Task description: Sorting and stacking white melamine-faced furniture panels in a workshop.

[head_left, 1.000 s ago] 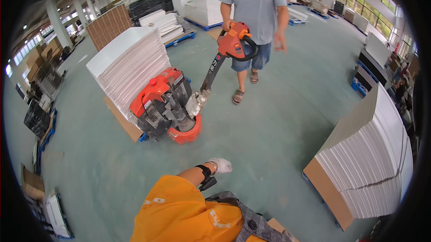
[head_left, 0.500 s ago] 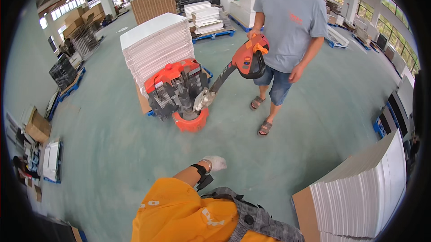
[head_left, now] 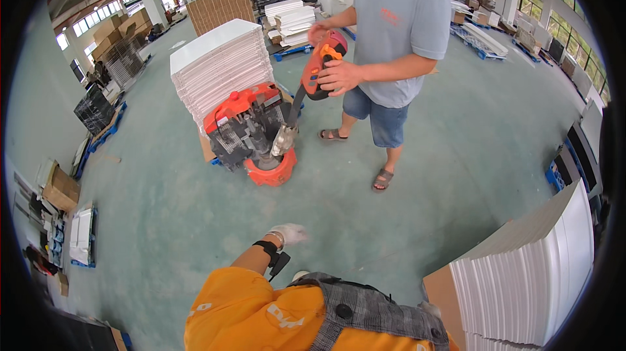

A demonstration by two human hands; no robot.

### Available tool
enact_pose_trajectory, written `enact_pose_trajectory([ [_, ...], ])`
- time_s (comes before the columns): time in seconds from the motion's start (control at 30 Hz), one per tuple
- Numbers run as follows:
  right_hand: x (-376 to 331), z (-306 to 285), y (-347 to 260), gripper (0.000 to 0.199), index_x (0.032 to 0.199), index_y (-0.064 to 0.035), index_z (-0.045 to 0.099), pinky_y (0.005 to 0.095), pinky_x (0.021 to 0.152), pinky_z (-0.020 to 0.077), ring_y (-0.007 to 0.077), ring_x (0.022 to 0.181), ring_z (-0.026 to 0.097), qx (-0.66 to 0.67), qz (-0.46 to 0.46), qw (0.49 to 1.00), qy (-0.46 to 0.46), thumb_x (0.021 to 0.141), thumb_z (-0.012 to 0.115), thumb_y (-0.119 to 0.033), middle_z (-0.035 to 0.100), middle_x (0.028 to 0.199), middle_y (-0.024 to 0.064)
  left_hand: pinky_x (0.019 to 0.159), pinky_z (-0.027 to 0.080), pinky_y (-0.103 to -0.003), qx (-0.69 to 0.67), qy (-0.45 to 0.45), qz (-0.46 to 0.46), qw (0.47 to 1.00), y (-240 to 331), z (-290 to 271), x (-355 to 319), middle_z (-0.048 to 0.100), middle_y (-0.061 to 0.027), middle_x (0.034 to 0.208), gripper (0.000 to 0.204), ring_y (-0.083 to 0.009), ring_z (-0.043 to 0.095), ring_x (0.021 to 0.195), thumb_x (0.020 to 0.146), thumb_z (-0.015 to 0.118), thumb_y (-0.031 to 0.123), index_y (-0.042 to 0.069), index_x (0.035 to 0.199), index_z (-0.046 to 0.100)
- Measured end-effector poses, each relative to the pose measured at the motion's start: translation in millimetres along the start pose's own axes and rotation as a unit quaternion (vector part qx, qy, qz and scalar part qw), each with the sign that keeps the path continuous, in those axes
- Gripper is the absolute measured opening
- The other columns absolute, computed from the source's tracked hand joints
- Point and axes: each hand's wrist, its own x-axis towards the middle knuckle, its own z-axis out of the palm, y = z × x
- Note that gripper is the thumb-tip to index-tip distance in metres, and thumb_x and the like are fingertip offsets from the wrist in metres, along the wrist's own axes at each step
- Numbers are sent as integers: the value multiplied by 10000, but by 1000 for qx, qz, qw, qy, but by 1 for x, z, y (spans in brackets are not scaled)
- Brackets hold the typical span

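Observation:
My left hand (head_left: 289,233) wears a white glove, with a bracelet and a black strap at the wrist. It hangs over the floor in front of my body, holding nothing; its loosely stretched fingers are slightly blurred. At the side of my grey checked apron (head_left: 365,308), a small pale patch beside the board stack may be my right hand, whose fingers do not show. Ahead is a red and black pallet truck (head_left: 248,129) under a stack of white panels (head_left: 222,58). A co-worker (head_left: 398,31) has both hands at its control handle (head_left: 319,71).
A tall stack of white boards (head_left: 515,279) stands close on my right. Wrapped goods (head_left: 94,110), cartons (head_left: 62,188) and white sheets on a blue pallet (head_left: 82,235) line the left side. Corrugated brown board (head_left: 222,9) and more white stacks (head_left: 290,22) stand behind the truck.
The co-worker has stepped left and brought a second hand onto the control handle, which is more upright. My left hand has shifted left in view.

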Motion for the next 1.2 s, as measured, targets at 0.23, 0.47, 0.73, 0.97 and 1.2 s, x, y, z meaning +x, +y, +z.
enact_pose_trajectory([
  [0.23,7,-50,0,204,826,-30,530,339,428,376,195,485,450,48,6,989,142,903,442,-199,467,630,64,926,426,-395,8,-26,-20,999,-9,-18,-4,608,-144,1168,457,-326,556,1091,856,481,433,129,1177,594],
  [0.47,-22,-36,6,235,803,-95,515,321,362,317,163,429,377,89,37,960,265,954,426,-252,422,607,25,902,438,-397,6,10,-38,999,-32,-13,-11,617,-143,1151,443,-323,576,1055,859,482,423,128,1172,591],
  [0.73,21,-30,94,182,834,-94,627,419,647,510,311,767,642,-676,-179,702,135,807,539,-252,660,813,126,921,424,-396,-29,-17,-48,998,-57,-14,-16,607,-147,1173,459,-325,560,1081,857,482,419,141,1210,574],
  [0.97,32,-48,90,145,804,-147,641,427,684,509,331,793,632,-683,-246,670,155,776,540,-248,655,806,97,976,397,-384,-38,-19,-68,997,-86,-1,-9,587,-126,1224,447,-310,530,1141,861,481,408,122,1180,609],
  [1.2,48,-6,35,123,833,-153,640,433,673,497,343,773,612,-607,-243,741,152,757,579,-228,637,790,114,978,397,-386,-55,8,-97,994,-113,18,-35,587,-126,1226,479,-306,533,1141,869,472,426,103,1201,593],
])
